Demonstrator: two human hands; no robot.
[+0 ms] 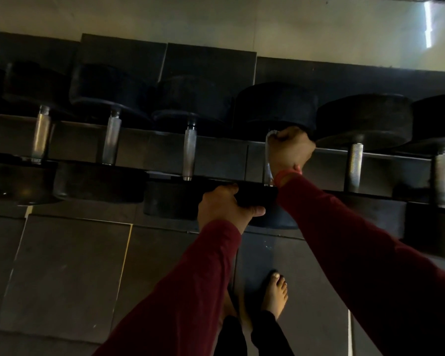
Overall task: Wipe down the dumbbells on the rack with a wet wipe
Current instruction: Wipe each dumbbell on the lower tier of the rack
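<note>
Dumbbells (273,140) were lined up side by side on a dark rack (216,152). One dumbbell's near end was gripped by the left hand (226,206). A white wipe (270,136) was squeezed in the right hand (289,150), fingers curled tight, around the top of that dumbbell's silver bar (267,173). A bare foot (276,294) was seen on the floor (69,273).

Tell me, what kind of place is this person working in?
Most likely a gym's weight area. A row of black dumbbells with knurled metal handles sits on a low rack, and dark mat tiles cover the floor.
</note>
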